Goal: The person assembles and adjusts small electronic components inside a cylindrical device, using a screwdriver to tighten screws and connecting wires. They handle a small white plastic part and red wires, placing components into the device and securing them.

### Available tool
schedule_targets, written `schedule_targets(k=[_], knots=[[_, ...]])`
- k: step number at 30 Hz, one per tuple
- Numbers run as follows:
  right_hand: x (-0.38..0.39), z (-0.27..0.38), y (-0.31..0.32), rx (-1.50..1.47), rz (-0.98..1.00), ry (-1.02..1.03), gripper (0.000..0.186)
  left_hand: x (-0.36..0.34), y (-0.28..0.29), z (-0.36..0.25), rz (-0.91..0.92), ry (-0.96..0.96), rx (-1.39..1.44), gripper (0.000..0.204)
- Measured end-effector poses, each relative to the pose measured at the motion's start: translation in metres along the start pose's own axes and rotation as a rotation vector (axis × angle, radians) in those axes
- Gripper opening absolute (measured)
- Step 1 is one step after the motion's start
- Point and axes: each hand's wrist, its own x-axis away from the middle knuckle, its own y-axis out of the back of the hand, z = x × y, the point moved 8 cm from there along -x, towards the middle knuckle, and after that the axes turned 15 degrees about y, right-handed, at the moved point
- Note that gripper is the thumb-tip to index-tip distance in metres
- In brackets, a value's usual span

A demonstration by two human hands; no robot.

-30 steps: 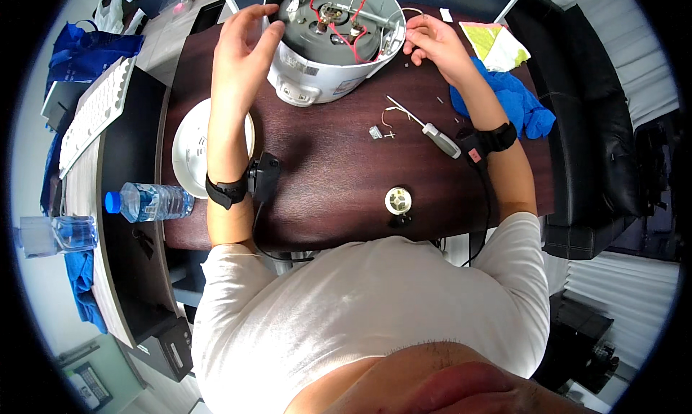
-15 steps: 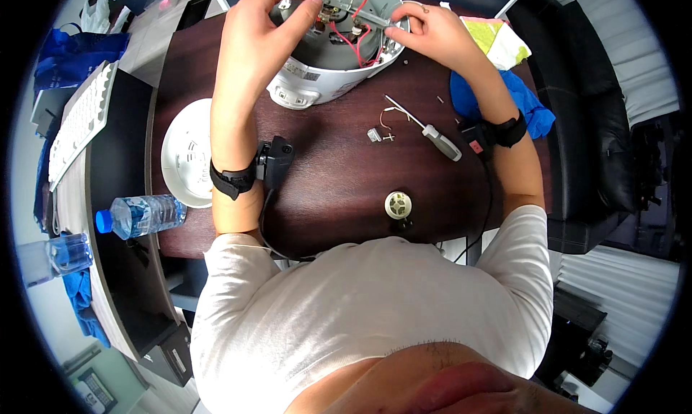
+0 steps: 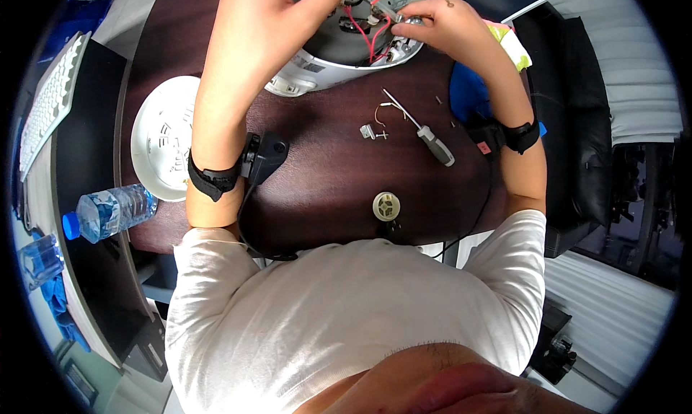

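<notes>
A white round appliance housing [image 3: 326, 73], perhaps a rice cooker's, lies opened at the top of the view, its dark inside laid bare. Red wires [image 3: 372, 40] loop through it, and a thin metal strip [image 3: 378, 7] crosses over its opening. My right hand [image 3: 450, 28] pinches the strip's right end between thumb and forefinger at the housing's rim. Over the left side reaches my left hand [image 3: 277, 17], its thumb close to the strip's other end; its fingers are cut off by the upper edge, so their grip is hidden.
A screwdriver [image 3: 435, 146] lies on the dark table [image 3: 324, 169] beside small metal parts [image 3: 370, 131]. Nearer me sits a small round cream part [image 3: 386, 206]. At left are a white round cover [image 3: 148, 136] and a water bottle [image 3: 115, 212]; a blue cloth [image 3: 467, 93] lies right.
The view has shifted a little, so table items appear further left and the housing further up. Both hands stay at the housing; my left fingers have passed out of the picture.
</notes>
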Motion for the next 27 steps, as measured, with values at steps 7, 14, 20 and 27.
schedule_targets(k=[7,14,20,27], knots=[[-0.006,-0.002,-0.001,0.056,0.127,-0.043,0.024,0.008,0.002,-0.017,-0.033,-0.015,-0.111,0.013],[-0.004,-0.004,-0.004,0.07,0.087,-0.016,0.027,0.009,0.0,-0.017,-0.077,-0.071,-0.13,0.012],[-0.008,-0.001,-0.008,0.037,0.115,-0.025,0.032,0.006,0.001,-0.013,-0.002,-0.002,-0.07,0.012],[-0.002,-0.004,-0.008,0.072,0.179,-0.071,0.031,0.005,0.001,-0.013,-0.02,-0.014,-0.082,0.011]])
